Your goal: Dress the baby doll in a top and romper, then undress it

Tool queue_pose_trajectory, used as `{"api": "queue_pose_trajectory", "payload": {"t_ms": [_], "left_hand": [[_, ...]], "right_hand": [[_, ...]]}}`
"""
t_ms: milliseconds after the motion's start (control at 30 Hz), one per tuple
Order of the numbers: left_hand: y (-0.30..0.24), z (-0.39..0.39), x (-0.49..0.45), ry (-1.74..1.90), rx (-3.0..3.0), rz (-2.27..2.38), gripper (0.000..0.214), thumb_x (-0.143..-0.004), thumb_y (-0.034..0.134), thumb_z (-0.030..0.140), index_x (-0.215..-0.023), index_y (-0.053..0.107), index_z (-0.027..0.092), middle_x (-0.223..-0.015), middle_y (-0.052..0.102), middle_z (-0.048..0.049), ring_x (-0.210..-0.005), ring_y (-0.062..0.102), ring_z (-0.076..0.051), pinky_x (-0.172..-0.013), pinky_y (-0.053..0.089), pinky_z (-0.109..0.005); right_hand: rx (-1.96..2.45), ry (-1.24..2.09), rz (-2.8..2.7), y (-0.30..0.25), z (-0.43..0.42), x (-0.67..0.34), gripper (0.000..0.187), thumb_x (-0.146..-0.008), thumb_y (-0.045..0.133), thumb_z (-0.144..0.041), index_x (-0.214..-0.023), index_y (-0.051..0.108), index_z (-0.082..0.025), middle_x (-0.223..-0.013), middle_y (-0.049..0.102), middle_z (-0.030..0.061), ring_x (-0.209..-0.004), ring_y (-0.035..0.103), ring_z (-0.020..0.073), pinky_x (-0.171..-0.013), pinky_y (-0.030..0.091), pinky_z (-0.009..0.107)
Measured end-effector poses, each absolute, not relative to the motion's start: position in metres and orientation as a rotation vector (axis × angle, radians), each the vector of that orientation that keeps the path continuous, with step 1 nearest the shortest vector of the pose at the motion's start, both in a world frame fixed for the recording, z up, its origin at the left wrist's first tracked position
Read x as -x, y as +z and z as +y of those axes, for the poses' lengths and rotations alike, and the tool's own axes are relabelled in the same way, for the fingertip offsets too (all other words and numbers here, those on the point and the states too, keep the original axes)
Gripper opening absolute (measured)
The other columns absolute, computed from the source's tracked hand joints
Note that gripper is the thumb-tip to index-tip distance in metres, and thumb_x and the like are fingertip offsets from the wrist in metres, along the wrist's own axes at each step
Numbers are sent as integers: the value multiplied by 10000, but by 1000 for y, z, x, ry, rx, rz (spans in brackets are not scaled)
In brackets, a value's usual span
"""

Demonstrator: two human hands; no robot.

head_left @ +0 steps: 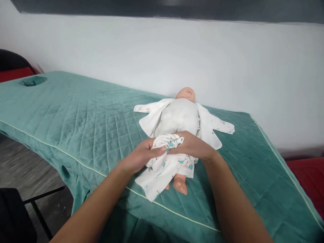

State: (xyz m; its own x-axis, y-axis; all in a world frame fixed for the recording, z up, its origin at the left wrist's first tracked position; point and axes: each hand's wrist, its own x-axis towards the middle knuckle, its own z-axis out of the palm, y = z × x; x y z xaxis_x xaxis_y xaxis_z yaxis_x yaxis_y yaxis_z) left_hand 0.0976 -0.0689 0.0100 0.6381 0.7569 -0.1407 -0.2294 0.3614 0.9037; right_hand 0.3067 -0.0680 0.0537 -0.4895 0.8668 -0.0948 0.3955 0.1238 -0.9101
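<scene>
A baby doll [187,93] lies on its back with its head toward the wall. Its white torso [178,114] shows between the spread halves of an open white baby jacket [210,125], whose sleeves stretch out to both sides. Over the lower body are white printed baby pants [158,175], bunched at the top. My left hand [141,153] pinches the bunched fabric from the left. My right hand [193,144] grips the same fabric from the right, its fingers partly tucked behind the folds. One doll foot [180,184] sticks out of a pant leg; the other is mostly covered.
A green quilted cover [101,114] drapes the long bed, which has a face hole [33,81] at its far left. A white wall [152,50] borders the back. Red seats stand at both sides, and a black object with a metal leg is at lower left.
</scene>
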Motion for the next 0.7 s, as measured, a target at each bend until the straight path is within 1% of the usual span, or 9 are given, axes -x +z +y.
{"api": "queue_pose_trajectory", "payload": {"t_ms": [133,200,267,333,400,467,600,700], "left_hand": [[33,-132,-102,779,-880,773,373,-755,798,455,-909,693,131,-700,649,-26,-559,527,-110,-519,382,-210],[42,-160,-108,842,-785,847,368,-787,767,454,-971,709,141,-803,691,-55,-643,573,-139,-580,432,-231],[47,-183,-115,887,-717,883,370,-811,739,453,-1036,717,160,-915,720,-82,-768,630,-187,-673,483,-267],[46,-199,-121,915,-662,891,396,-789,753,460,-1058,719,171,-970,731,-97,-864,659,-235,-748,512,-311],[39,-210,-125,939,-611,895,438,-739,794,471,-1055,719,176,-992,735,-103,-911,669,-263,-784,525,-343],[29,-216,-124,963,-581,908,464,-718,815,473,-1059,716,175,-998,737,-102,-919,673,-261,-798,527,-349],[7,-215,-110,993,-634,1008,426,-793,763,461,-1095,697,167,-926,732,-73,-835,658,-201,-785,503,-311],[-7,-203,-91,969,-757,1122,351,-820,730,473,-992,687,170,-805,691,-25,-730,594,-155,-717,457,-275]], "right_hand": [[1157,1300,-2025,51,-66,-310,281,-691,808,-400,-769,658,-177,-763,632,-30,-721,549,138,-643,420,246],[1170,1290,-2070,50,-65,-309,254,-683,791,-372,-736,640,-175,-738,609,-33,-710,534,138,-622,403,239],[1181,1272,-2123,50,-65,-309,166,-673,749,-285,-704,629,-174,-713,594,-36,-705,528,138,-607,387,231],[1175,1263,-2172,49,-65,-309,78,-643,687,-182,-709,646,-174,-720,618,-35,-719,546,142,-617,390,226],[1181,1261,-2198,47,-65,-310,151,-614,630,-120,-746,678,-176,-759,663,-28,-747,578,151,-642,405,225],[1200,1253,-2202,43,-66,-311,186,-607,611,-107,-761,689,-175,-782,689,-20,-758,599,157,-646,411,226],[1217,1207,-2225,36,-66,-310,117,-620,697,-178,-735,680,-170,-750,682,-24,-732,595,152,-627,401,227],[1256,1157,-2246,35,-67,-309,145,-650,737,-273,-748,697,-175,-744,678,-29,-730,591,152,-613,382,231]]}}
